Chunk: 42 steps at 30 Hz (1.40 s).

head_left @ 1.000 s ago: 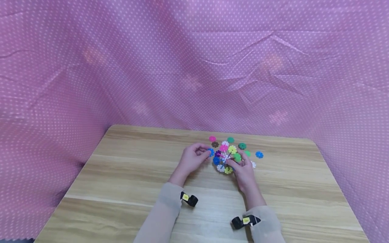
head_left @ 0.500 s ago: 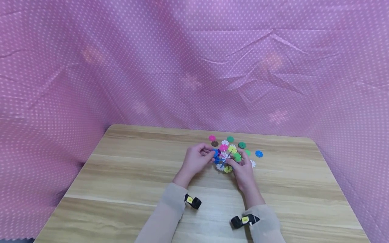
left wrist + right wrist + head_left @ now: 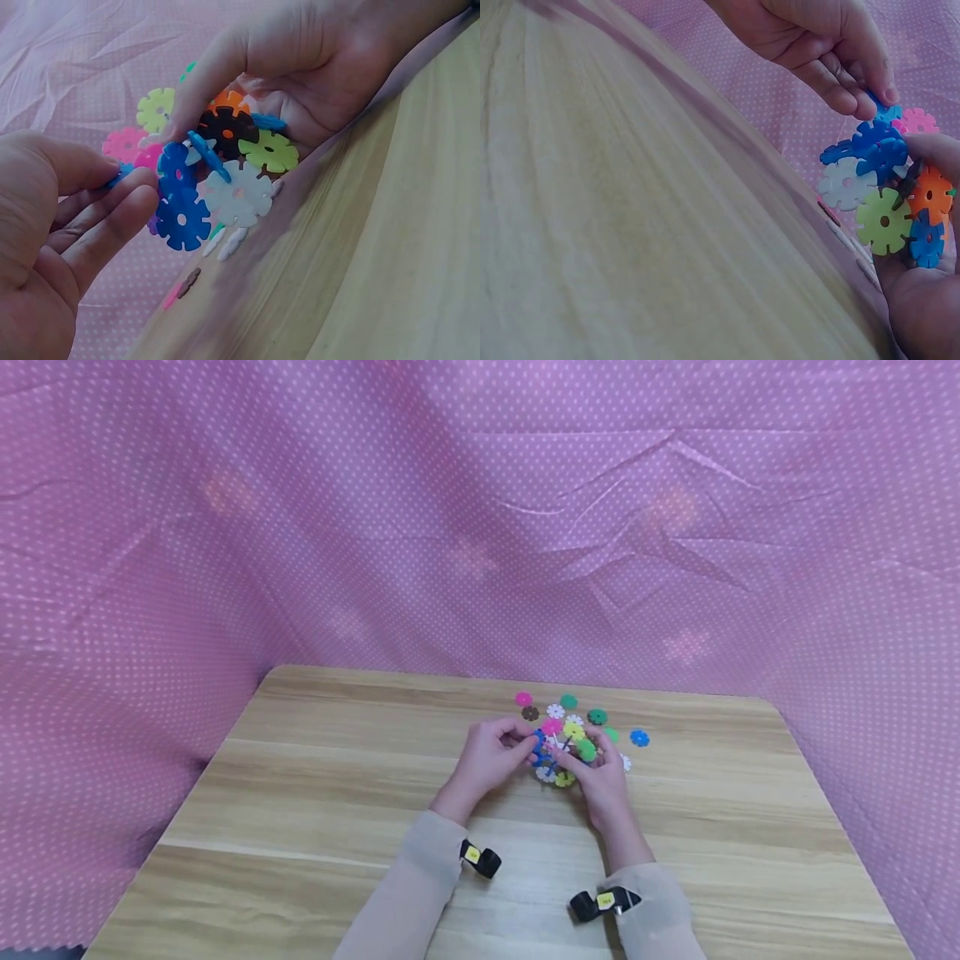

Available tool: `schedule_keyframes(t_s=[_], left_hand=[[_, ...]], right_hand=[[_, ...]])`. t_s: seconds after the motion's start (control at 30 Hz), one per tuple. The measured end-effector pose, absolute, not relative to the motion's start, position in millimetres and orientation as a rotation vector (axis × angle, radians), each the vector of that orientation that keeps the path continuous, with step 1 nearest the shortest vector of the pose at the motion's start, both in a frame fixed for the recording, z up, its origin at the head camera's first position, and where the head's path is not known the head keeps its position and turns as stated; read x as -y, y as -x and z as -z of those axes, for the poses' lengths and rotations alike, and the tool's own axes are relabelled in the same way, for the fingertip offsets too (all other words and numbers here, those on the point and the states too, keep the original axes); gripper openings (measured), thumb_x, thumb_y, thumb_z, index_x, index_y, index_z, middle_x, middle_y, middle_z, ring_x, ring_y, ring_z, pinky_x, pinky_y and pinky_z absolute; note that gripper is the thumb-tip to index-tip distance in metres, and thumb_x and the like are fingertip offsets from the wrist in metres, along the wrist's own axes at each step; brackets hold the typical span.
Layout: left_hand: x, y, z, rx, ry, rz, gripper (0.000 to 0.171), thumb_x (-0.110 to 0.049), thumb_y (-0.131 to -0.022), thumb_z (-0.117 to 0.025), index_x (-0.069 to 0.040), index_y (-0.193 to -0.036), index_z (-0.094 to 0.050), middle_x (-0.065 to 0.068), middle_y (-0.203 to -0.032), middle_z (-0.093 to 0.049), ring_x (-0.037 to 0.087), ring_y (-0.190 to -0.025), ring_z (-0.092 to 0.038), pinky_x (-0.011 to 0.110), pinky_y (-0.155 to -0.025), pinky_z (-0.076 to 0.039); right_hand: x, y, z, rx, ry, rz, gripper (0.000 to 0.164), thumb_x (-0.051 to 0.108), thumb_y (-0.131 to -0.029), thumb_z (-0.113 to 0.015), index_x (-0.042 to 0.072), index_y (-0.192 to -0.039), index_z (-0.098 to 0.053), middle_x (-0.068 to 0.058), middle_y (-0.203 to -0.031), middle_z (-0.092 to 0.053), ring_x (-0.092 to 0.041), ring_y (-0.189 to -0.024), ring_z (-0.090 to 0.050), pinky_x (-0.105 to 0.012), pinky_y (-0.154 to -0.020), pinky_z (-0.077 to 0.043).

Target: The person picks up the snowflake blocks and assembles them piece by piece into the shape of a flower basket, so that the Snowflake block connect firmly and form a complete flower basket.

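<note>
A: What is at the far left of the work?
B: The left hand (image 3: 491, 756), its thumb and fingertips pinching a bright blue notched plastic disc (image 3: 886, 110).
A: Is that disc slotted in?
B: That cannot be told. It is at the left side of the many-coloured cluster of interlocked notched plastic discs (image 3: 212, 159), seemingly touching, near a dark blue round notched plastic disc (image 3: 183, 219). The cluster is between the hands, above the pale wood-grain table (image 3: 315, 760).
A: How should the joining go?
B: Probably notch to notch, the two discs crossed squarely, with pressure straight along the slot. A twist could loosen neighbouring joints.
A: And the right hand (image 3: 600, 781)?
B: It holds the cluster, thumb on the near side, fingers on the far side. It had best brace close to the joint, without bending the outer discs.
A: Farther right?
B: A loose mid-blue notched plastic disc (image 3: 639, 738) lies flat, well apart from the cluster.
</note>
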State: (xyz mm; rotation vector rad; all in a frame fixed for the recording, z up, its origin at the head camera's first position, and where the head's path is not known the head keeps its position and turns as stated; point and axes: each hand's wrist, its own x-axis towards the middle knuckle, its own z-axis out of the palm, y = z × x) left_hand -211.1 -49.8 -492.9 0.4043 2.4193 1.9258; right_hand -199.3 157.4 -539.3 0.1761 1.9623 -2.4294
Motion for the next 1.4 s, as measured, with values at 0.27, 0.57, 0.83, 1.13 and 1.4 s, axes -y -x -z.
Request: schedule_keyframes(t_s=[0.27,0.57,0.83,1.13,1.4], left_hand=[[50.0,209.1,491.6,-2.442,-0.472,-1.841,0.004,-0.002,-0.101,-0.076,-0.003,-0.104,-0.078,0.007,-0.091,-0.078,0.031,-0.080,-0.078,0.029,-0.068,-0.066],[49.0,211.8,496.1,-2.449,-0.467,-1.798,0.005,-0.005,-0.102,-0.076,-0.005,-0.106,-0.077,0.005,-0.092,-0.078,0.030,-0.083,-0.078,0.029,-0.070,-0.065],[46.8,213.8,499.7,-2.494,-0.400,-1.870,0.015,-0.021,-0.107,-0.074,-0.007,-0.113,-0.077,0.000,-0.091,-0.075,0.029,-0.082,-0.076,0.028,-0.071,-0.064],[49.7,219.4,512.2,-2.666,-0.213,-1.671,0.015,-0.018,-0.104,-0.073,-0.009,-0.115,-0.077,-0.001,-0.099,-0.073,0.013,-0.088,-0.067,0.030,-0.084,-0.060],[45.5,224.1,533.6,-2.769,-0.432,-1.294,0.038,-0.021,-0.103,-0.072,-0.006,-0.139,-0.070,0.004,-0.113,-0.070,0.021,-0.108,-0.064,0.042,-0.104,-0.055]], right_hand=[[-159.9,199.4,540.8,-2.010,-0.151,2.389,0.059,-0.002,-0.092,-0.085,0.007,-0.144,-0.058,-0.005,-0.143,-0.061,-0.020,-0.123,-0.067,-0.026,-0.098,-0.060],[-162.7,200.7,539.6,-2.017,-0.160,2.362,0.067,0.000,-0.093,-0.085,0.005,-0.151,-0.053,-0.010,-0.146,-0.059,-0.013,-0.118,-0.069,-0.025,-0.097,-0.061],[-162.6,201.0,536.5,-1.950,-0.233,2.424,0.049,-0.001,-0.096,-0.080,0.010,-0.139,-0.058,-0.005,-0.129,-0.075,-0.013,-0.112,-0.074,-0.027,-0.099,-0.060],[-166.2,202.7,538.8,-1.929,-0.341,2.487,0.044,0.005,-0.096,-0.083,0.018,-0.131,-0.061,0.007,-0.109,-0.080,-0.014,-0.102,-0.077,-0.030,-0.094,-0.063],[-172.9,205.6,538.6,-1.862,-0.417,2.621,0.041,0.009,-0.098,-0.083,0.018,-0.130,-0.059,0.002,-0.124,-0.076,-0.017,-0.111,-0.075,-0.033,-0.098,-0.062]])
